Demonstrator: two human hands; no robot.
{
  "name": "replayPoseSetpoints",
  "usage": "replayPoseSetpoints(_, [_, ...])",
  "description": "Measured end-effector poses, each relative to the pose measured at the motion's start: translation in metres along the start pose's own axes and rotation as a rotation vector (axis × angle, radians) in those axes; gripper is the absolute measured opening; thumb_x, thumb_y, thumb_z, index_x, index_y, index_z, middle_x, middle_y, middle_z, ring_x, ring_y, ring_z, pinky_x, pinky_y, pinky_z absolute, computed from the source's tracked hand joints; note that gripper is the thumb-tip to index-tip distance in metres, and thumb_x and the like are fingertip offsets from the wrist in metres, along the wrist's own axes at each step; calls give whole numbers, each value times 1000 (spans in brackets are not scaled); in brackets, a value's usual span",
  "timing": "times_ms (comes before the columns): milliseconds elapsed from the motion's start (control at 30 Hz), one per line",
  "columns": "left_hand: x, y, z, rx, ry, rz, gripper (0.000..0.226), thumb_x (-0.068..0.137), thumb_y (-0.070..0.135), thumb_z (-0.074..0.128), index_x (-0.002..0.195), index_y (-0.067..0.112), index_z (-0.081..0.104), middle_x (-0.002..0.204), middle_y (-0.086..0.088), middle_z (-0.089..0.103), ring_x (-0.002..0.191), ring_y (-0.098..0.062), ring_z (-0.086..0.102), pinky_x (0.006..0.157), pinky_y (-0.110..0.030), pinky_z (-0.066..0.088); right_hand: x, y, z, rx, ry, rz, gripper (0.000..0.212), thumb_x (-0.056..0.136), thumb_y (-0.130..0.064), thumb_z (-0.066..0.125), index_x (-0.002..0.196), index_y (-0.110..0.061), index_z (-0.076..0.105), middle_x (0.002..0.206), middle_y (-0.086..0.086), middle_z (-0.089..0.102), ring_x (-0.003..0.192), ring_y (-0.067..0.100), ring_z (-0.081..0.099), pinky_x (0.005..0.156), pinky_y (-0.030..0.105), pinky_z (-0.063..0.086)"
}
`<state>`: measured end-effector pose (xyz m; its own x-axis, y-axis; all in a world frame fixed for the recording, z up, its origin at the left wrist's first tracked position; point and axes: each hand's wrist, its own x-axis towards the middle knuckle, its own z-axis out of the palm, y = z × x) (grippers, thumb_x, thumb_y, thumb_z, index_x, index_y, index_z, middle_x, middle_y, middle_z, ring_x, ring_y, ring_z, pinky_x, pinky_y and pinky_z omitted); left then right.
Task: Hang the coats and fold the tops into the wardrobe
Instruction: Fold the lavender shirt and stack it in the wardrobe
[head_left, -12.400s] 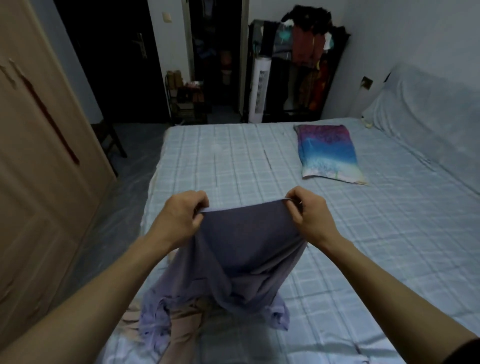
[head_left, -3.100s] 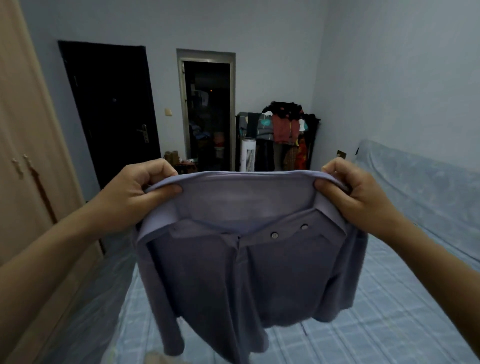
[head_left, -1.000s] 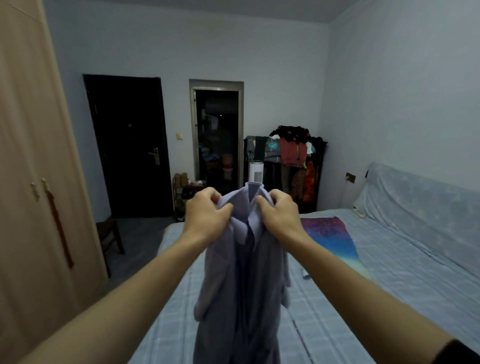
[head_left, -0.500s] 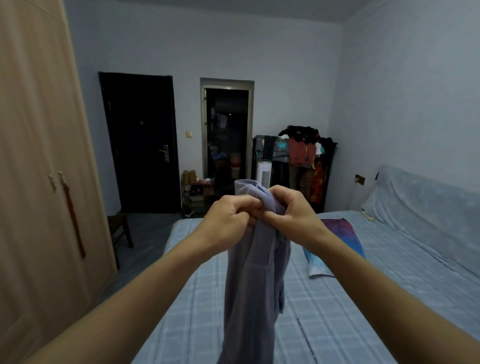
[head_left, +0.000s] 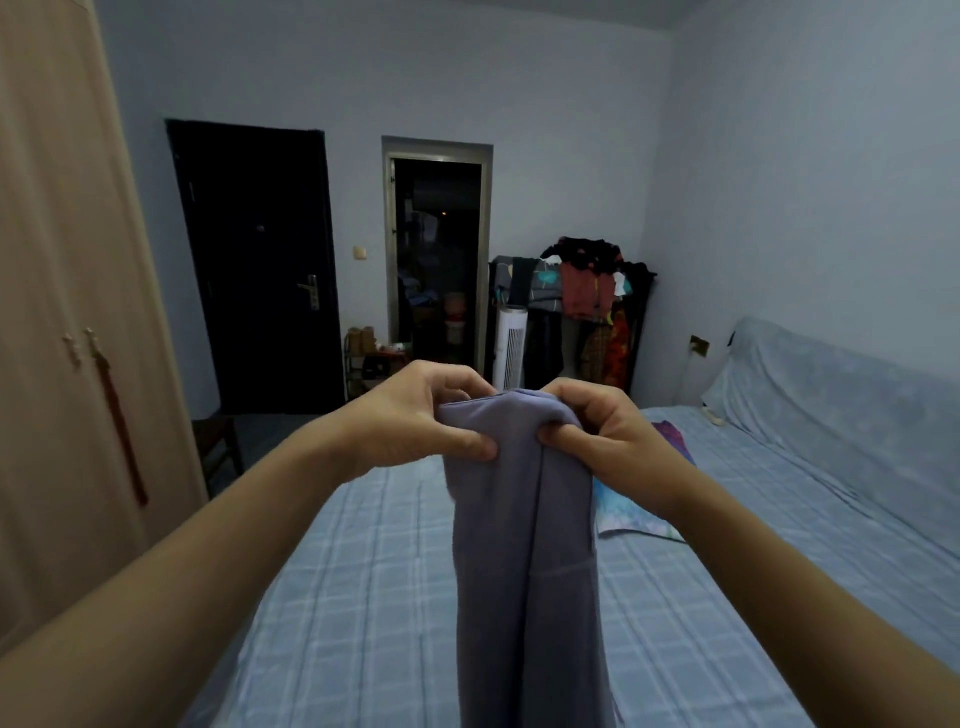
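Observation:
A lavender-blue top (head_left: 524, 545) hangs in the air over the bed, folded lengthwise into a narrow strip that runs out of the frame's bottom edge. My left hand (head_left: 421, 423) pinches its upper left corner and my right hand (head_left: 605, 434) pinches its upper right corner, the two hands close together. The wooden wardrobe (head_left: 67, 322) stands at the left with its doors closed. A folded multicoloured top (head_left: 644, 514) lies on the bed, partly hidden behind my right wrist.
The bed (head_left: 363, 597) with a blue checked sheet fills the lower half. A clothes rack (head_left: 582, 301) and a white tower fan (head_left: 511, 348) stand at the far wall. A dark door (head_left: 254, 270), an open doorway (head_left: 436, 260) and a chair (head_left: 215, 447) are at the far left.
My hands have lowered a little and shifted their grip along the top's upper edge. The top now hangs flatter as a folded strip. The view has tilted slightly.

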<state>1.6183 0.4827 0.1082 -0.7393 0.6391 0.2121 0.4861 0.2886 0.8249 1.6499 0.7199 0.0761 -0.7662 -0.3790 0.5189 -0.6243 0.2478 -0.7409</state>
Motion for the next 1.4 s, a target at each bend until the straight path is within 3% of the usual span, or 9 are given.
replayPoseSetpoints(133, [7, 4, 13, 134, 224, 131, 11, 80, 11, 80, 88, 15, 73, 83, -1, 72, 79, -12, 69, 66, -28, 55, -6, 8, -6, -19, 67, 29, 14, 90, -2, 53, 97, -3, 65, 91, 24, 61, 83, 25, 56, 73, 41, 46])
replayPoseSetpoints(300, [14, 8, 27, 405, 341, 286, 6, 87, 14, 72, 86, 20, 69, 76, 4, 67, 70, -11, 64, 60, -27, 53, -20, 23, 3, -89, 179, 58, 8, 85, -7, 56, 91, -3, 60, 81, 23, 53, 71, 17, 47, 64, 36, 40])
replayPoseSetpoints(467, [18, 19, 26, 497, 408, 298, 8, 90, 16, 68, 85, 21, 66, 72, 6, 64, 64, -5, 58, 54, -17, 45, -36, 37, 30, -190, 291, 104, 42, 66, -8, 66, 101, -30, 59, 82, -9, 64, 74, -2, 59, 62, 20, 48])
replayPoseSetpoints(567, [17, 23, 23, 533, 412, 312, 9, 89, 16, 69, 84, 23, 66, 75, 6, 66, 68, -5, 60, 58, -22, 49, -45, 59, 50, -197, 356, 179, 42, 61, -9, 70, 90, -37, 57, 78, -18, 63, 70, -12, 58, 61, 9, 44])
replayPoseSetpoints(767, [7, 14, -6, 563, 441, 313, 6, 88, 17, 71, 87, 21, 67, 78, 1, 67, 74, -14, 63, 63, -31, 49, -64, 109, 57, -147, 224, 298, 20, 68, -14, 70, 85, -4, 65, 77, 11, 66, 69, 9, 58, 61, 28, 49])
replayPoseSetpoints(900, [-2, -9, -31, 620, 428, 266, 7, 89, 16, 71, 89, 22, 68, 82, 1, 68, 77, -13, 64, 64, -34, 52, -61, 119, 47, -279, 236, 277, 5, 73, -12, 64, 74, -17, 63, 67, 3, 63, 64, -1, 52, 60, 28, 44])
replayPoseSetpoints(967, [-8, -26, -43, 627, 475, 220, 8, 88, 16, 72, 89, 23, 68, 82, 2, 69, 78, -11, 64, 65, -33, 52, -57, 122, 38, -403, 294, 277, 28, 79, -6, 63, 64, -27, 51, 57, -9, 51, 55, -3, 48, 55, 23, 36])
replayPoseSetpoints(1167, [-17, -43, -60, 511, 615, 198, 12, 86, 14, 74, 86, 24, 68, 82, 4, 68, 74, -8, 61, 62, -21, 48, -51, 118, 36, -530, 362, 230, 18, 100, -15, 49, 84, -19, 48, 72, -6, 54, 65, 6, 52, 57, 24, 35])
replayPoseSetpoints(1400, [-24, -35, -75, 544, 639, 220, 7, 86, 14, 74, 90, 18, 70, 85, -2, 68, 76, -10, 60, 64, -26, 48, -61, 93, 22, -619, 170, 23, 28, 85, -43, 67, 78, -29, 44, 64, -14, 48, 60, 2, 48, 56, 17, 34])
